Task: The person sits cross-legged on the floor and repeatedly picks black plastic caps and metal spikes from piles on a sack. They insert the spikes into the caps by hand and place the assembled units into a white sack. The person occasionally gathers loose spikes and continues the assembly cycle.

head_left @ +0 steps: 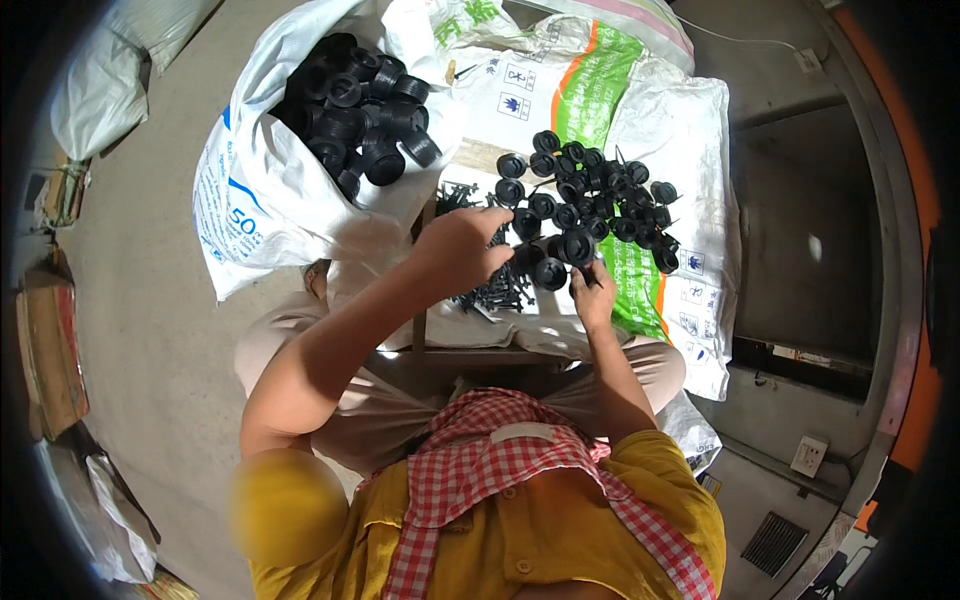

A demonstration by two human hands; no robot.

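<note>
I see my left hand [462, 243] reaching forward over a heap of small dark screws [490, 285], its fingers curled down onto the pile; I cannot tell whether it actually pinches any of them. My right hand [592, 292] sits just to the right of it, closed around one black round plastic cap [577, 246], which it holds at the near edge of the spread of like caps. That spread of black caps [590, 195] lies loose on a white woven sack with green and orange stripes [690, 130], laid flat as a cover over the low surface in front of my knees. The screws rest on the same sack, touching the nearest caps. Further off to the left, an open white sack with blue print [240, 200] leans on the concrete floor [140, 300], its mouth full of larger black ring-shaped parts [360, 110]. I sit with legs folded, a red checked cloth [480, 450] over a yellow shirt. Cardboard boxes [45, 350] stand at the far left edge.
</note>
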